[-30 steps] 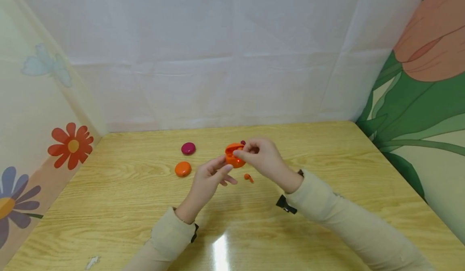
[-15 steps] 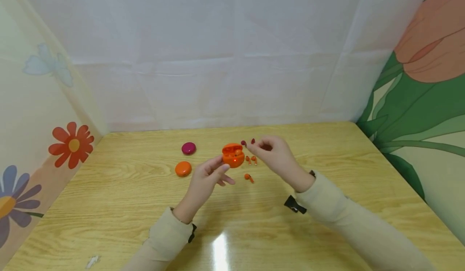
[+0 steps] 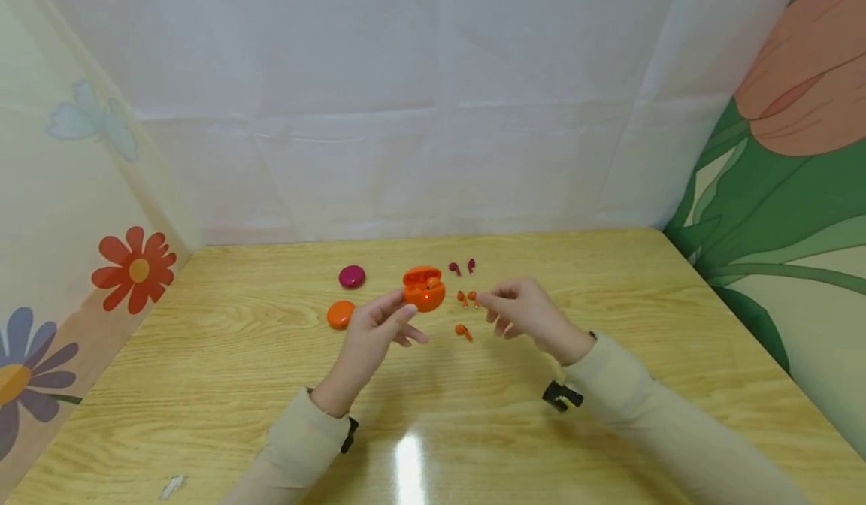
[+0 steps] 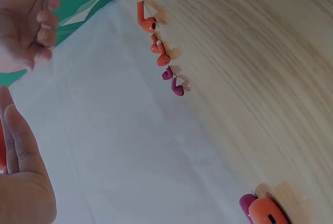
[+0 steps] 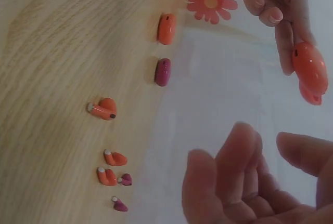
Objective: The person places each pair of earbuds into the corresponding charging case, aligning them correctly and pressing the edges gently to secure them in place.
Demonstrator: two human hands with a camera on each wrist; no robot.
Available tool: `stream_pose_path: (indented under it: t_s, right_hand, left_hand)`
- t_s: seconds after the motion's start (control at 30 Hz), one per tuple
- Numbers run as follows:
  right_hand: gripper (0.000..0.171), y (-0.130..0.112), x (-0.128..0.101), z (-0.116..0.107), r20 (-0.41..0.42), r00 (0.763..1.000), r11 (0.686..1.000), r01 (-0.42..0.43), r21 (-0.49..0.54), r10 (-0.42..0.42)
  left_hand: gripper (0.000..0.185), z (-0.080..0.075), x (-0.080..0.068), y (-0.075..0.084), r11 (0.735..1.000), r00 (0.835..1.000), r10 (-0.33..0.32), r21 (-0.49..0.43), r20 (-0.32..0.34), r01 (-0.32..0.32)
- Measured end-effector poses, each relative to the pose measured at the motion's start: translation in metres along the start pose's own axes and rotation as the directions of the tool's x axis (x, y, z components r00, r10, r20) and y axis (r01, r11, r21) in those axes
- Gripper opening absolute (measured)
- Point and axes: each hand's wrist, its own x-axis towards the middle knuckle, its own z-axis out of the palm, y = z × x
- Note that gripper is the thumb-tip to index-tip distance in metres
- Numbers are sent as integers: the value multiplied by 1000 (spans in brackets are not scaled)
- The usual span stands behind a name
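Between thumb and fingers, my left hand (image 3: 370, 334) holds an orange earbud case (image 3: 424, 298) above the table, its lid raised. An orange earbud (image 3: 434, 283) shows inside the case. My right hand (image 3: 531, 317) is beside the small orange earbuds (image 3: 462, 296); the right wrist view shows its fingers (image 5: 235, 156) loosely bent and apart from the thumb, with nothing between them. One larger orange earbud (image 3: 463, 331) lies nearer me on the table. Behind the small orange pair lie two magenta earbuds (image 3: 454, 267).
A closed magenta case (image 3: 352, 276) and a closed orange case (image 3: 340, 315) rest left of the held one. White cloth (image 3: 433, 114) hangs behind the wooden table (image 3: 609, 279), and flower-printed panels stand at both sides.
My right hand has drawn back from the held case and moved right and down. The left hand has shifted slightly left with the case. An earbud now shows in the case.
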Motion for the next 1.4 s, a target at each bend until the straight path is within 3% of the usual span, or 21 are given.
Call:
stream_pose_path:
  t_s: [0.23,0.37,0.5,0.87,1.07,1.4]
  right_hand:
    - [36,19,7,0,102,988,992,-123,40,119]
    - [26,29,11,2,119,978,981,-179,69,170]
    - [28,37,15,4,130,968,969,-227,96,214]
    - [24,51,27,9,260,917,895,-368,253,303]
    - [18,57,33,12,259,895,875,-422,237,362]
    - [16,60,43,21,224,889,872,-444,205,399]
  left_hand:
    - [39,-3,0,-1,1000,1000,-10,-13,6,10]
    - [39,-4,0,-2,1000,1000,-9,-22,6,10]
    - [39,-5,0,-1,999,1000,-13,-34,13,14]
    - [40,-8,0,-3,999,1000,-19,-42,23,20]
    - [41,-9,0,-4,999,999,-27,-45,30,29]
    - [42,-9,0,-2,999,999,-28,-42,18,29]
